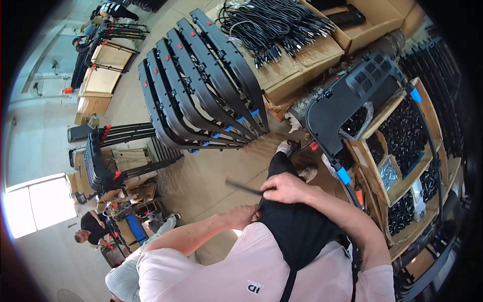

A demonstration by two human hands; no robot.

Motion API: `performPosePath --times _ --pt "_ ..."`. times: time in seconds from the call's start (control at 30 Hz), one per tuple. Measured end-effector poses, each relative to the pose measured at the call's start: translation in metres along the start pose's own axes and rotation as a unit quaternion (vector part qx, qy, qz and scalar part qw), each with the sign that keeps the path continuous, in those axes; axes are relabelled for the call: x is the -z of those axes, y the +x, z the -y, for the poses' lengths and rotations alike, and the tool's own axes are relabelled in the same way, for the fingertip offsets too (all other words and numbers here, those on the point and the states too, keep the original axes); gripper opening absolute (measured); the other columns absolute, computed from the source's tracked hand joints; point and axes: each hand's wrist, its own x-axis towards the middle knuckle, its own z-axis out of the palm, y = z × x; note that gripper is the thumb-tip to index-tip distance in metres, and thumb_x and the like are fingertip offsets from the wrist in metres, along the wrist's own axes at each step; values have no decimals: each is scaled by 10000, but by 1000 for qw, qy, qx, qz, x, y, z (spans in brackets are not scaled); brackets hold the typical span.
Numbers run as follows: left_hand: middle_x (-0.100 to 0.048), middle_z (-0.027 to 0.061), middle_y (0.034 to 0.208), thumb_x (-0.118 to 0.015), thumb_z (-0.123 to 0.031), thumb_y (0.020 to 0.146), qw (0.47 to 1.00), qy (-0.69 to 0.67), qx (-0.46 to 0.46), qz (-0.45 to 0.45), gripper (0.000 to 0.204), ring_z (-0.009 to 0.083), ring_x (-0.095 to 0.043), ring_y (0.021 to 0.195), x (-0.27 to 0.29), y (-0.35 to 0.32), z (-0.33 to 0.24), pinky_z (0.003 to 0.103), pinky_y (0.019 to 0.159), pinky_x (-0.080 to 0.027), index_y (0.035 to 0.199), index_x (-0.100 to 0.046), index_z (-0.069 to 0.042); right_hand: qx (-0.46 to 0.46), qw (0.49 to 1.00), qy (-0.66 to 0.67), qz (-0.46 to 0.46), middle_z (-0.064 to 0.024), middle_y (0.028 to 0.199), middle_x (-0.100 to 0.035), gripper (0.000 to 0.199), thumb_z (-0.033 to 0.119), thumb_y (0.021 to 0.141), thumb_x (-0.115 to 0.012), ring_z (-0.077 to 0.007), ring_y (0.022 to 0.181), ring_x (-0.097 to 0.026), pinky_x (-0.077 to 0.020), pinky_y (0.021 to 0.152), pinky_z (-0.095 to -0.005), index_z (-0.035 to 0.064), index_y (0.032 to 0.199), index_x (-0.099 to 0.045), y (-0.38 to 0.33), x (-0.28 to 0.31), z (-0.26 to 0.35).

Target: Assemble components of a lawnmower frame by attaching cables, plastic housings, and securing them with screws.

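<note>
My right hand [288, 187] is closed over a thin, dark strip-like piece [240, 186], whose far end sticks out to the left and is smeared by motion. Just below it, my left hand [244, 216] has its fingers curled at the left edge of the black apron [297, 231] I wear; what they grip is hidden. Both hands are close together in front of my body. To the right, a large dark grey moulded frame [327, 118] with blue tape [343, 175] leans beside the parts boxes.
Ahead stands a row of several curved grey frames [201, 75]. Bundled black cables [276, 30] lie on a cardboard box [307, 75]. At right, a divided cardboard bin [359, 151] holds small black parts [402, 126]. A person [93, 226] sits at lower left.
</note>
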Motion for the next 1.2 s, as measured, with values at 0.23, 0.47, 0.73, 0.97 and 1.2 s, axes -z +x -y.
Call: performPosePath --times 0.23,0.47,0.73,0.97,1.2 --pt "-691 165 948 -697 -320 922 995 4 30 -98 299 387 -674 918 -14 2 -5 486 786 -506 1045 -590 -70 -11 979 -75 189 -205 1010 -766 376 358 935 -612 -371 950 -720 -543 862 -464 55 1049 -804 0 -14 12" --pt "-673 52 881 -661 -305 971 984 -149 -7 -95 264 150 -648 832 8 3 -14 342 729 -504 1030 -697 -51 -59 972 -105 201 -174 921 -762 371 370 909 -678 -358 875 -726 -550 819 -428 30 999 -793 -4 5 35" --pt "-703 -3 1000 -656 -93 956 868 -491 -13 71 138 119 -643 940 8 37 58 302 881 -496 1069 -726 -55 -65 955 -253 138 -184 912 -784 301 267 735 -745 -329 881 -763 -580 750 -430 28 908 -805 12 -8 42" --pt "-764 70 1147 -709 -345 1016 973 -224 33 -36 417 163 -710 1041 5 34 -1 368 927 -558 1286 -651 -33 -18 936 -351 26 -187 882 -782 261 223 633 -782 -292 903 -778 -589 743 -451 74 845 -817 32 -50 2" --pt "-770 208 999 -734 -425 948 967 140 100 -187 444 380 -752 958 -1 23 -19 491 822 -592 1253 -661 -111 -55 985 -159 47 -199 899 -733 434 448 812 -771 -335 893 -724 -548 768 -473 24 893 -732 -13 0 28"
